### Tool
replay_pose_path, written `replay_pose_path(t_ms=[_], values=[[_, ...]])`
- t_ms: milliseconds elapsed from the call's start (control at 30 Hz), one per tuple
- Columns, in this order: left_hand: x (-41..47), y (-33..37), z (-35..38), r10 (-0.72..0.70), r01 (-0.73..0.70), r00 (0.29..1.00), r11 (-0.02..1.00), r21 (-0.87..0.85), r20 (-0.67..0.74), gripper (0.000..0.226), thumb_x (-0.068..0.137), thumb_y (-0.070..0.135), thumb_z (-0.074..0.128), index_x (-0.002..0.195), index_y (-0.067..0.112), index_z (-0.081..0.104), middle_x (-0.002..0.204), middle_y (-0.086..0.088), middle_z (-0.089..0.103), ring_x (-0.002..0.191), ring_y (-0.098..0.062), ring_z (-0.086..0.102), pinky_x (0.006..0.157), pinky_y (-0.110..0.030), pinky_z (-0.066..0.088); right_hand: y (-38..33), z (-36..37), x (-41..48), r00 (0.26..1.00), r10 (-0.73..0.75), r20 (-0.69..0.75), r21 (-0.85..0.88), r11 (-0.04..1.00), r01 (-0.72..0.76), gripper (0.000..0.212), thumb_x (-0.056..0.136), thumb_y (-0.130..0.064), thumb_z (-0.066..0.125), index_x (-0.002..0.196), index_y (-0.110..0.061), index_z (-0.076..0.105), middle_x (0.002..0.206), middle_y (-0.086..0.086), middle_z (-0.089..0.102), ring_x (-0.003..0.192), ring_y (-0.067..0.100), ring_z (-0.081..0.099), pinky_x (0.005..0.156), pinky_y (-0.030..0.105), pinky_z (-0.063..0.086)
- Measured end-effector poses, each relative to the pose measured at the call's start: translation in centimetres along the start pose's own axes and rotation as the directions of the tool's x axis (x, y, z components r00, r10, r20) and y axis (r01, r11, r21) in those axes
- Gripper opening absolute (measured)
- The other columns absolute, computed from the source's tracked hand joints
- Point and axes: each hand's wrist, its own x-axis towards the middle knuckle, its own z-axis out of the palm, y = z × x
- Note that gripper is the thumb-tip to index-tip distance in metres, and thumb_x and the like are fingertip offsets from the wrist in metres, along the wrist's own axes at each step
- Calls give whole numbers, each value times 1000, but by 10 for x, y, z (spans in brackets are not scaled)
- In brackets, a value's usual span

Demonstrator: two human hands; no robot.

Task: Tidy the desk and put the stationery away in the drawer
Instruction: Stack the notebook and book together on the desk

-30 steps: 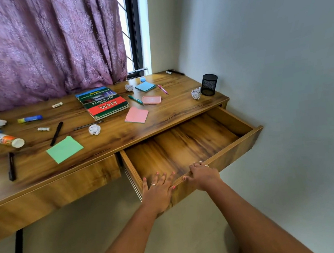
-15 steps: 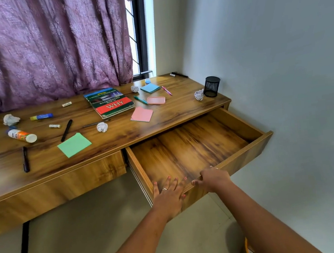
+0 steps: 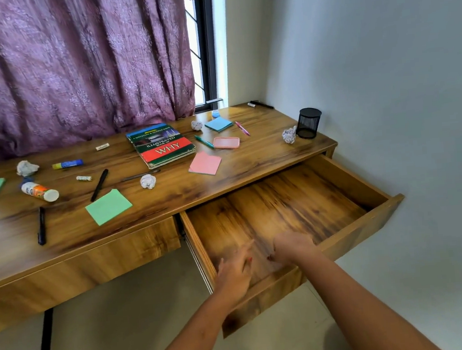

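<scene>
The right-hand drawer of the wooden desk is pulled far out and has nothing inside. My left hand hovers over its front left corner, blurred, fingers apart and holding nothing. My right hand is just beside it over the drawer floor, loosely curled, nothing in it. On the desktop lie a pink sticky pad, a green sticky pad, a blue sticky pad, a pink eraser case, a green pen, a pink pen, two black pens and a glue stick.
A book lies mid-desk. A black mesh pen cup stands at the far right corner beside a crumpled paper ball; more paper balls are scattered about. A glue bottle lies at the left. The wall is close on the right.
The drawer has slid further out. Both hands have come off its front panel and now hover over its inside. The view has shifted left.
</scene>
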Motion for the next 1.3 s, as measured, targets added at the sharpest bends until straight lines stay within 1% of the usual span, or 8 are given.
replay_pose_path(t_ms=[67, 133, 267, 533, 767, 867, 1000, 1300], values=[[18, 3, -10, -62, 3, 986, 934, -356, -154, 50, 98, 4, 40, 120, 48, 44, 130, 10, 52, 134, -16, 42, 113, -35, 32, 1, -3, 18, 998, -48, -34, 149, 987, 53, 13, 92, -28, 53, 96, -21, 63, 94, 0, 65, 85, 15, 62, 77, 32, 52], [38, 11, -29, -172, 13, 945, 871, -492, -278, 47, 97, -5, 36, 116, 37, 48, 127, 4, 55, 127, -16, 48, 107, -33, 39, 1, -15, 41, 988, -121, -95, 220, 965, 140, 25, 91, -16, 49, 108, -21, 66, 108, 3, 66, 100, 21, 63, 86, 37, 52], [68, 26, -78, -333, 46, 883, 763, -645, -331, 41, 99, -2, 34, 104, 34, 55, 124, 9, 55, 120, -12, 47, 94, -37, 44, -20, -49, 75, 939, -275, -209, 361, 870, 335, 42, 86, 5, 42, 111, -15, 68, 120, 3, 64, 112, 18, 58, 91, 20, 41], [97, 22, -157, -455, -74, 751, 661, -747, -478, 29, 98, -2, 38, 105, 19, 56, 129, -7, 52, 122, -21, 49, 97, -44, 50, -86, -87, 132, 835, -411, -367, 552, 626, 551, 41, 84, 14, 38, 93, -11, 69, 106, 3, 67, 103, 13, 59, 98, 27, 45], [152, -6, -239, -628, -117, 615, 525, -843, -477, 25, 98, 4, 41, 94, 23, 57, 111, -3, 57, 104, -23, 56, 87, -39, 50, -135, -120, 196, 873, -336, -353, 643, 591, 488, 39, 86, 8, 40, 93, -21, 65, 112, 3, 64, 109, 17, 53, 87, 23, 37], [180, -23, -277, -650, -124, 627, 460, -879, -428, 14, 100, 8, 41, 105, 15, 52, 99, -2, 57, 100, -28, 58, 89, -39, 51, -153, -142, 232, 895, -262, -361, 657, 610, 443, 35, 86, 6, 45, 102, -14, 69, 110, 1, 65, 106, 14, 55, 89, 21, 38], [221, -53, -324, -656, -83, 661, 420, -904, -365, 14, 99, 4, 39, 104, 14, 48, 94, 1, 58, 93, -24, 58, 68, -28, 50, -184, -168, 286, 922, -116, -369, 673, 651, 351, 28, 89, 3, 47, 104, -7, 68, 107, 3, 65, 101, 16, 56, 72, 19, 32], [289, -99, -375, -656, 122, 745, 313, -942, -121, 14, 98, 21, 47, 112, 22, 50, 103, 2, 50, 102, -16, 44, 99, -42, 36, -221, -197, 376, 975, 186, -122, 610, 789, -74, 30, 94, -23, 48, 118, -7, 57, 123, 17, 61, 112, 33, 57, 91, 35, 43]])
